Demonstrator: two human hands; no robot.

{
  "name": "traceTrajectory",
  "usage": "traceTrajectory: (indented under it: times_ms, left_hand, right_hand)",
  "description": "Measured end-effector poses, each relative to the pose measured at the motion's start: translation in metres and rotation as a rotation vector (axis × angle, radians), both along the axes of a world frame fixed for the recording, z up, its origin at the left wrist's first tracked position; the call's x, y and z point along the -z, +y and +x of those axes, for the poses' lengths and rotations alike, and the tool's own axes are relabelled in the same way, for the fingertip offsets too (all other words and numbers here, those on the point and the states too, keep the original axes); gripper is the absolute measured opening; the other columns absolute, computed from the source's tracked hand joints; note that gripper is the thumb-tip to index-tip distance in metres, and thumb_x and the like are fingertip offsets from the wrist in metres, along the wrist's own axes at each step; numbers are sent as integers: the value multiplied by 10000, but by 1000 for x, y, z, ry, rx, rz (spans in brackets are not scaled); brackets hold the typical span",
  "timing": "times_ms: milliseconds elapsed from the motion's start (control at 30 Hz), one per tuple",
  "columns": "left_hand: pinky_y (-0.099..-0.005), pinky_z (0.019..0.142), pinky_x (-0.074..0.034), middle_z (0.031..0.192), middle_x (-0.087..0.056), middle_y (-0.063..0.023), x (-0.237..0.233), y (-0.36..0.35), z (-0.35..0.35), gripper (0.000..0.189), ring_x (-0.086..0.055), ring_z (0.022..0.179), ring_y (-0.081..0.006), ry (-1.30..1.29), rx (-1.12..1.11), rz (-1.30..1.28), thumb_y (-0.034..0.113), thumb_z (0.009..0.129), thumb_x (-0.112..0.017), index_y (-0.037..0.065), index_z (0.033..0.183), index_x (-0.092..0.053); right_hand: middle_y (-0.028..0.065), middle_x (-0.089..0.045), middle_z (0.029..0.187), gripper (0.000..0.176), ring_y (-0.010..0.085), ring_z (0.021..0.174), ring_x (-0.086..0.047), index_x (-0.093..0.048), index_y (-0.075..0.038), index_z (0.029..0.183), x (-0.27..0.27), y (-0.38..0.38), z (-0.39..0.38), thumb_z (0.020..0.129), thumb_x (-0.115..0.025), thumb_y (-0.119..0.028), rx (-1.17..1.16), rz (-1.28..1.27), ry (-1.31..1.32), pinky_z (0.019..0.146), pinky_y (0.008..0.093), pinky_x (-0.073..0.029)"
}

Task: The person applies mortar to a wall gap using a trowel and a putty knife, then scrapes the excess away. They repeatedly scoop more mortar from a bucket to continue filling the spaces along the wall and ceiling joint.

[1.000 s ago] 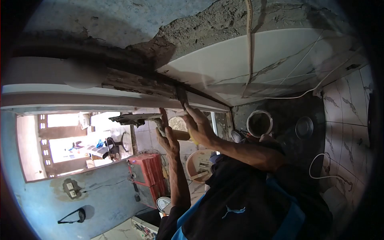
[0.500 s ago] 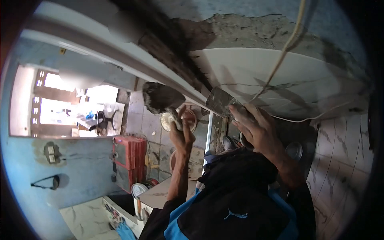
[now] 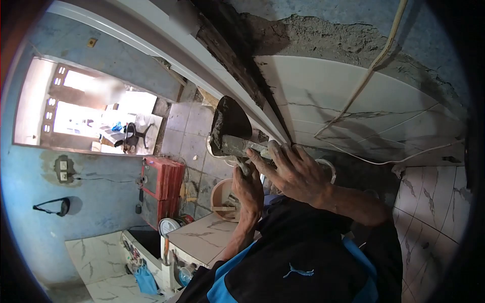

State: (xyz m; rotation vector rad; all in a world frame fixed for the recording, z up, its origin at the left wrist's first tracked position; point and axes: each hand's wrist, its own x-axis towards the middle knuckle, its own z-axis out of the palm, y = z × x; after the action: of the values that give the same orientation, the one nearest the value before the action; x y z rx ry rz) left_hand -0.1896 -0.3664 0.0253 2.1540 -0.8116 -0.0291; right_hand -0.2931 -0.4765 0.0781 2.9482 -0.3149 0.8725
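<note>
My left hand (image 3: 247, 189) is closed around the handle of a trowel (image 3: 233, 118), whose broad dark blade is smeared with wet grey mortar. In my right hand (image 3: 300, 174) is a flat scraper (image 3: 236, 146), its mortar-coated blade lying across the lower part of the trowel blade. Both hands are close together in front of my chest. Just above them runs a white door frame (image 3: 202, 83), with a dark rough gap (image 3: 237, 65) between it and the marble-patterned wall tiles (image 3: 308, 86).
A pale cable (image 3: 361, 88) hangs across the tiles. Below my left hand is a round pinkish basin (image 3: 221, 194). Beside it lies a marble-patterned ledge (image 3: 199, 235). A red cabinet (image 3: 164, 184) stands by the blue wall (image 3: 96, 202), left of a tiled floor (image 3: 194, 129).
My right hand has swung left, bringing the scraper from the gap beside the door frame onto the trowel. My left hand has shifted slightly right and the trowel has turned.
</note>
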Motion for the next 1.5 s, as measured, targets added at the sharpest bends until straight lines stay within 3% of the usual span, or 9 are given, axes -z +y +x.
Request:
traceTrajectory:
  times_ms: [300,433,500,633,767,867,1100,1267,1500]
  left_hand:
    - [-267,543,-432,820,-609,-120,10,1,8,171,-544,615,-140,-89,71,-71,43,883,-474,-66,1004,-523]
    - [-238,540,-428,940,-612,-122,-11,-2,30,254,-530,626,-110,260,-44,-154,156,951,-404,-61,1034,-508]
    - [-249,584,-467,1072,-580,-190,-9,-18,47,301,-566,698,-145,221,172,-500,194,954,-411,-75,1069,-484]
    - [-412,912,-439,1243,-479,-258,6,-39,86,491,-557,1059,-312,52,428,-562,292,966,-340,-124,1211,-429]
    - [-415,1018,-319,1266,-466,-256,7,-46,108,539,-452,1199,-319,13,504,-474,318,966,-322,-117,1278,-381]
    - [-388,1033,-286,1287,-457,-252,3,-48,121,560,-435,1219,-308,6,535,-450,342,956,-334,-114,1275,-390]
    - [-387,1073,-233,1334,-409,-244,-3,-52,134,575,-366,1281,-292,-28,597,-395,315,935,-354,-115,1315,-328]
    - [-300,869,-380,1316,-454,-203,12,-39,157,495,-505,1082,-214,85,447,-184,259,932,-377,-117,1253,-396]
    - [-348,765,-421,1131,-584,-216,-4,-50,135,480,-571,897,-283,-31,553,-340,276,931,-428,-128,1189,-446]
  right_hand:
    - [180,-538,1058,477,223,861,-569,-457,-85,1306,18,-6,-21,852,-517,-218,136,-14,28,659,302,-488]
    - [145,-571,955,426,206,783,-585,-475,-31,1251,40,-11,-22,888,-549,-242,280,821,-101,655,308,-493]
    - [95,-565,850,413,157,715,-571,-473,-22,1242,65,-12,-1,927,-505,-289,237,1810,-435,615,285,-491]
    - [46,-549,834,422,107,664,-550,-430,-24,1253,73,-3,46,953,-447,-321,-37,2049,-918,561,258,-473]
    - [42,-526,811,411,102,652,-539,-415,-13,1254,63,11,82,957,-444,-297,105,1971,-1062,564,252,-459]
    - [60,-514,810,408,124,660,-522,-355,0,1290,65,18,102,958,-443,-221,202,1564,-1011,583,275,-442]
    - [118,-531,886,418,186,773,-552,-326,32,1284,44,21,126,962,-433,-212,278,1561,-1017,701,323,-461]
    - [186,-561,1004,383,250,898,-582,-409,42,1229,55,19,128,945,-473,-207,366,1337,-996,781,336,-453]
    - [182,-595,1020,387,217,928,-594,-456,23,1216,64,8,105,939,-495,-243,247,1439,-852,799,318,-466]
